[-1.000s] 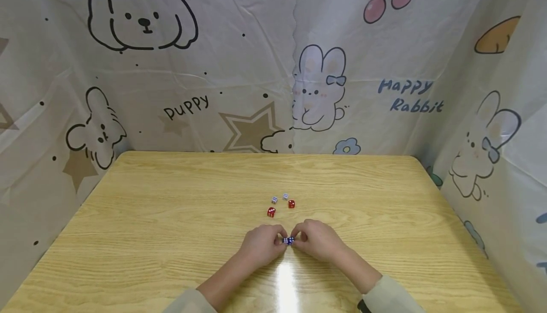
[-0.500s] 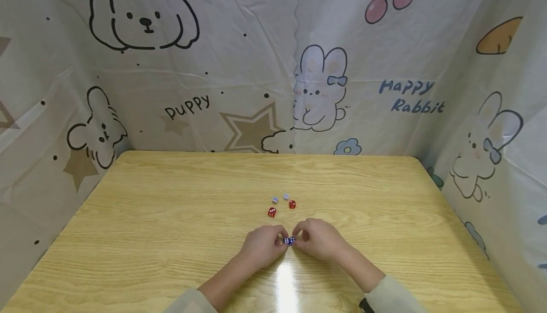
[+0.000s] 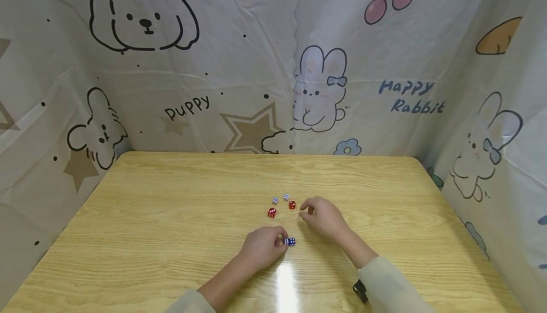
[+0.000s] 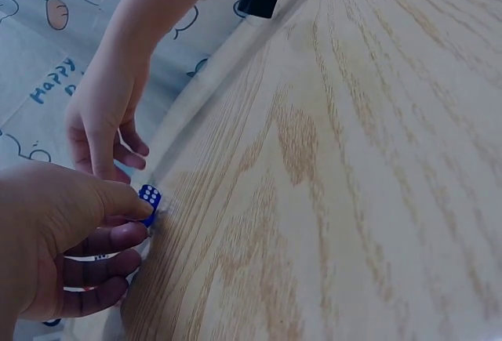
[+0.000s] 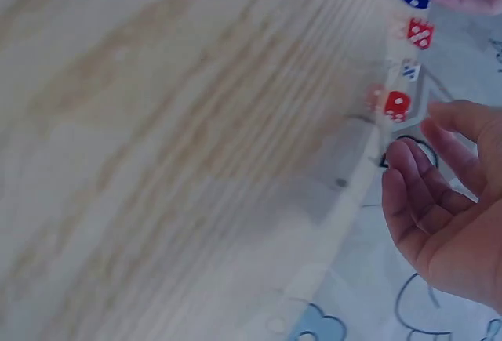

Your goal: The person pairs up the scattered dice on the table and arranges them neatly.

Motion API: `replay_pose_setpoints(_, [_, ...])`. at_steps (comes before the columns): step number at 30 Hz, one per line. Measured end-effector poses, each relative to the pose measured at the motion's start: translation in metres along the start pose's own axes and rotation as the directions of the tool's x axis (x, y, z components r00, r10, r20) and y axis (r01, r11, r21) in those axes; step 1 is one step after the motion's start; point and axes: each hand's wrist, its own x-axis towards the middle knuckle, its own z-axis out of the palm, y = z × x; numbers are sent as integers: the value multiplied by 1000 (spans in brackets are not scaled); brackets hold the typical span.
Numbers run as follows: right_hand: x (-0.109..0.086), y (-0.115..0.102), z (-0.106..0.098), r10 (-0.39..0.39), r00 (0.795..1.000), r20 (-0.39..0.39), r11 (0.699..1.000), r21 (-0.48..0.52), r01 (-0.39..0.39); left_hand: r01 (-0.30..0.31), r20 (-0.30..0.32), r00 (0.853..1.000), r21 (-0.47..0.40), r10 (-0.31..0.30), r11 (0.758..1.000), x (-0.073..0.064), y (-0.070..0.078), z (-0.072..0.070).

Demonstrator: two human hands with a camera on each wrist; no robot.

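Two blue dice with white pips (image 3: 292,241) sit side by side on the table near its middle. My left hand (image 3: 262,246) pinches the left one between thumb and forefinger; in the left wrist view a blue die (image 4: 150,196) shows at those fingertips. My right hand (image 3: 324,216) is farther up the table, holding nothing, its fingers loosely bent. Just left of its fingertips lies a red die (image 3: 292,204). Another red die (image 3: 271,213) and two white dice, one on the left (image 3: 275,201) and one on the right (image 3: 286,197), lie close by.
The wooden table (image 3: 171,199) stretches out around the dice. A patterned cloth (image 3: 256,42) with cartoon animals hangs behind it and along both sides. A black strap (image 3: 360,291) shows at the right sleeve.
My right hand has let go of the right blue die and moved up and to the right, beside the upper red die. The left hand has stayed at the blue dice.
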Motion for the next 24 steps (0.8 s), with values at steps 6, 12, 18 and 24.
replay_pose_setpoints(6, [13, 7, 6, 23, 999, -27, 1000, 14, -22, 12, 5, 1000, -11, -12, 1000, 0, 0, 1])
replay_pose_setpoints(12, [23, 7, 10, 33, 999, -27, 999, 34, -32, 19, 11, 1000, -20, -19, 1000, 0, 0, 1])
replay_pose_setpoints(18, [27, 5, 13, 38, 999, -15, 998, 41, -37, 12, 7, 1000, -23, -12, 1000, 0, -1, 2])
replay_pose_setpoints(24, [31, 4, 17, 25, 1000, -2, 999, 32, -25, 18, 6, 1000, -24, -18, 1000, 0, -1, 1])
